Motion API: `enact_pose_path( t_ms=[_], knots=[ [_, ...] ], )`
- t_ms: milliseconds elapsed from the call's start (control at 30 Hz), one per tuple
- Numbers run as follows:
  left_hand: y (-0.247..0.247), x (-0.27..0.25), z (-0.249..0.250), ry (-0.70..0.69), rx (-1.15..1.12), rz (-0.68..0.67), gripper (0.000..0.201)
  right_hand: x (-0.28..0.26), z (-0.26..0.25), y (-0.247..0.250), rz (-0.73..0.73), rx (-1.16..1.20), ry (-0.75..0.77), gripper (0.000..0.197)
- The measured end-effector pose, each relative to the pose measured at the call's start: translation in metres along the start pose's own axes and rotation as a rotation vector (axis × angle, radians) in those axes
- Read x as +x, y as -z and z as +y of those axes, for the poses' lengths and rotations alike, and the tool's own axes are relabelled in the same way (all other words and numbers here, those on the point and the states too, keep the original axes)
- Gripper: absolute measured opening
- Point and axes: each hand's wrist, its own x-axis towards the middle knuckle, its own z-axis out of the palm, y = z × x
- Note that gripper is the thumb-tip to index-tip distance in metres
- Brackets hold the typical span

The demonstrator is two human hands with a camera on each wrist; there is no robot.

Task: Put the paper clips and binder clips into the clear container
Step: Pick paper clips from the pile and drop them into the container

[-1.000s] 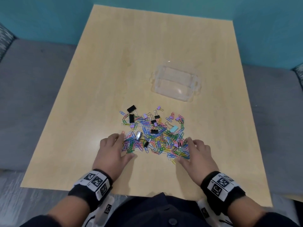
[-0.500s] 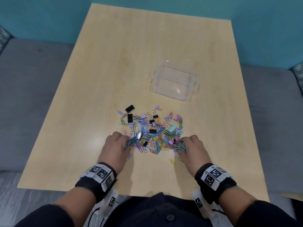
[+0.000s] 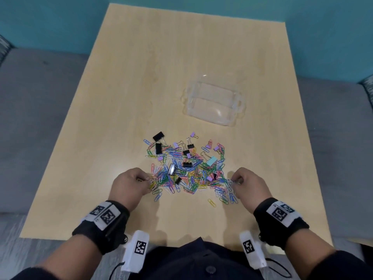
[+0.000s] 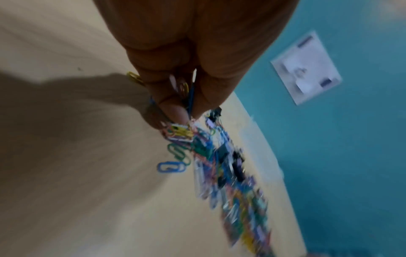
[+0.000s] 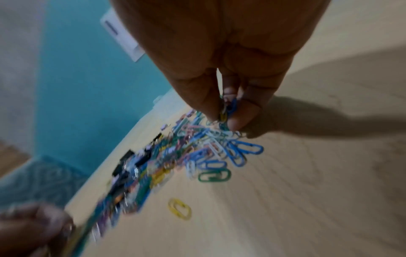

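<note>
A heap of coloured paper clips (image 3: 187, 174) mixed with black, lilac and mint binder clips (image 3: 158, 136) lies in the middle of the wooden table (image 3: 161, 77). The clear container (image 3: 214, 104) stands empty beyond the heap, to the right. My left hand (image 3: 139, 180) sits at the heap's left edge with its fingers curled round a bunch of paper clips (image 4: 182, 90). At the heap's right edge my right hand (image 3: 238, 181) pinches another bunch of paper clips (image 5: 228, 107). A lone yellow paper clip (image 3: 211, 202) lies near the table's front.
The table is flanked by grey upholstered seats (image 3: 30, 118) on both sides, with a teal wall (image 3: 60, 21) behind. A white wall plate (image 4: 307, 69) shows on that wall. My dark-clothed torso (image 3: 193, 259) is at the table's near edge.
Both hands went from lying flat at the heap's near corners to curling and gathering clips, and they have now lifted slightly with bunches pinched. A yellow clip has been left loose in front.
</note>
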Motion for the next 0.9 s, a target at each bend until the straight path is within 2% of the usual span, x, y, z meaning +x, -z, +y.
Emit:
enact_pose_path(
  t_ms=[67, 167, 333, 500, 667, 800, 900],
  knots=[
    [0.007, 0.001, 0.006, 0.134, -0.258, -0.040, 0.014, 0.003, 0.000, 0.007, -0.043, 0.278, -0.108, 0.015],
    [0.022, 0.003, 0.019, 0.202, -0.402, -0.098, 0.013, 0.004, -0.004, 0.021, -0.144, 0.613, -0.220, 0.017],
    [0.036, 0.016, 0.051, 0.200, -0.536, -0.172, 0.008, 0.011, -0.012, 0.039, -0.306, 0.998, -0.295, 0.020],
    [0.023, 0.038, 0.105, 0.141, -0.625, -0.272, 0.008, 0.038, -0.040, 0.062, -0.334, 1.203, -0.283, 0.024],
    [-0.010, 0.085, 0.180, 0.005, -0.564, -0.277, 0.014, 0.102, -0.086, 0.093, -0.147, 1.168, -0.174, 0.025],
    [-0.045, 0.116, 0.223, -0.093, -0.423, -0.241, 0.019, 0.147, -0.121, 0.106, 0.026, 0.903, -0.121, 0.024],
    [-0.069, 0.127, 0.238, -0.143, -0.318, -0.228, 0.019, 0.160, -0.142, 0.109, 0.040, 0.685, -0.064, 0.021]
  ],
)
